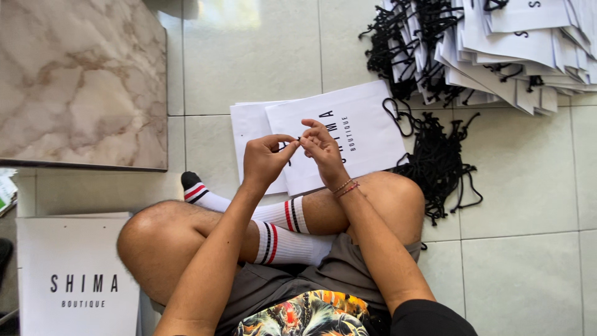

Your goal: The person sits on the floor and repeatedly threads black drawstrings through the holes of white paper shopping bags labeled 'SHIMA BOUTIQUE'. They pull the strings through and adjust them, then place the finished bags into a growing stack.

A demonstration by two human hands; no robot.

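Both hands pinch a black cord point(292, 146) just above a flat white bag point(348, 134): left hand point(264, 160), right hand point(323, 146). Corded bags point(510, 50) stacked beyond right hand: done. Loose cords point(435, 165) beside right hand, uncorded bag point(74, 274) near left elbow: outstanding.

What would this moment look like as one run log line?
left hand: pinching black cord | right hand: pinching same cord | under hands: flat white paper bag on tiled floor | right: loose cord pile
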